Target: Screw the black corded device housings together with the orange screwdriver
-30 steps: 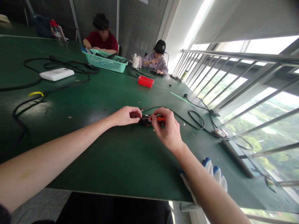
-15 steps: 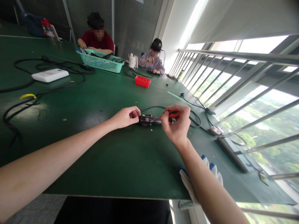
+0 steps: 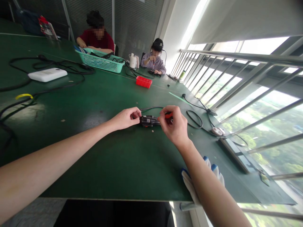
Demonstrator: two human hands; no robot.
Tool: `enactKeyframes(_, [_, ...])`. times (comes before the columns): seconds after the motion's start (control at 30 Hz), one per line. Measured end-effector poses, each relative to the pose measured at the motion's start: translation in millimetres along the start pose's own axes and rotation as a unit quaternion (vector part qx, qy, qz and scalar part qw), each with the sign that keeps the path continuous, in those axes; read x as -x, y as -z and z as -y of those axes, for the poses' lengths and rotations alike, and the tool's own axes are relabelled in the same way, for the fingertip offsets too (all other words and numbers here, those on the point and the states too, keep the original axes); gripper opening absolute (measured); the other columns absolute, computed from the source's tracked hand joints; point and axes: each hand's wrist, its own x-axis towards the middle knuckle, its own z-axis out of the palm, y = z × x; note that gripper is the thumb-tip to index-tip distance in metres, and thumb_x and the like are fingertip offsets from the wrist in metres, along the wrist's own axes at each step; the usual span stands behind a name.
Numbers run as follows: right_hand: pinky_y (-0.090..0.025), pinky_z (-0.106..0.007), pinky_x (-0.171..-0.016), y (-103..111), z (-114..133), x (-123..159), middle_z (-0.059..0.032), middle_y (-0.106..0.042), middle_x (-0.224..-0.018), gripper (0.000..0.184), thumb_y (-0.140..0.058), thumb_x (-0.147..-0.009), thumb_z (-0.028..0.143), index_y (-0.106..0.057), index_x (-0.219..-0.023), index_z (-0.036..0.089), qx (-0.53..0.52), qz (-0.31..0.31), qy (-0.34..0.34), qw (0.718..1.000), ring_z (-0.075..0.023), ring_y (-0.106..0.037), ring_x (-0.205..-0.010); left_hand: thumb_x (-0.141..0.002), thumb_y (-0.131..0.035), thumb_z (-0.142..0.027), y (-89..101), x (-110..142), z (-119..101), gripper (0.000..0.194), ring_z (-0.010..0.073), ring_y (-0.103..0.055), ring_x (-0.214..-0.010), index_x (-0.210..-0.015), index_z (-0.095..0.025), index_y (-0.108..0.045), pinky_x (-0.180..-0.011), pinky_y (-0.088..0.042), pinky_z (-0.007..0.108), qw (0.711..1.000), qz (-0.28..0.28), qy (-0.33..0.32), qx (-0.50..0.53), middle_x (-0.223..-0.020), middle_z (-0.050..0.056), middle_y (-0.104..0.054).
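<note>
A black, elongated corded device with small orange parts lies on the green table in front of me. At its left end, my left hand is closed, thumb and fingers pinching the tip. My right hand is wrapped around the orange and black handle of a screwdriver, held low over the right part of the device. The thin shaft points left along the device's top. Where exactly its tip rests is too small to tell, and my right hand hides the device's right end.
White gloves with blue edges lie under my right forearm. Farther off are a red tray, a green basket, a white box and black cables. Two people sit across the table. A metal railing runs along the right.
My right hand has moved a little left with the screwdriver, closer to my left hand. My left hand keeps its place on the device's end. The view has shifted slightly.
</note>
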Motion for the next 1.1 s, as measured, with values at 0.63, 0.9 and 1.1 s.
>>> enactKeyframes(0.63, [-0.057, -0.030, -0.068, 4, -2, -2, -0.0009, -0.068, -0.099, 0.043, -0.062, -0.090, 0.025, -0.043, -0.128, 0.025, -0.026, 0.037, -0.024, 0.999, -0.0138, -0.063, -0.068, -0.082, -0.065, -0.035, 1.2, 0, -1, 0.021, 0.0177, -0.064, -0.081, -0.098, -0.022, -0.062, -0.073, -0.049, 0.028, 1.000, -0.002, 0.007, -0.005, -0.091, 0.001, -0.069])
enactKeyframes(0.9, [-0.056, -0.027, -0.065, -2, -10, -1, -0.0001, -0.068, -0.093, 0.027, -0.061, -0.093, 0.031, -0.045, -0.114, 0.025, -0.051, -0.062, -0.064, 0.995, -0.0138, -0.068, -0.073, -0.082, -0.065, -0.037, 1.7, 1, -1, 0.022, 0.0179, -0.065, -0.081, -0.099, -0.022, -0.062, -0.072, -0.050, 0.028, 1.000, 0.005, 0.010, -0.007, -0.092, 0.001, -0.069])
enactKeyframes(1.1, [-0.055, -0.027, -0.063, -5, -10, 2, -0.0011, -0.068, -0.094, 0.025, -0.060, -0.094, 0.032, -0.046, -0.113, 0.025, -0.043, -0.053, -0.070, 0.995, -0.0150, -0.068, -0.074, -0.084, -0.064, -0.037, 1.9, 1, 2, 0.021, 0.0176, -0.065, -0.081, -0.099, -0.023, -0.062, -0.071, -0.049, 0.028, 1.000, 0.004, 0.004, -0.012, -0.092, 0.001, -0.069])
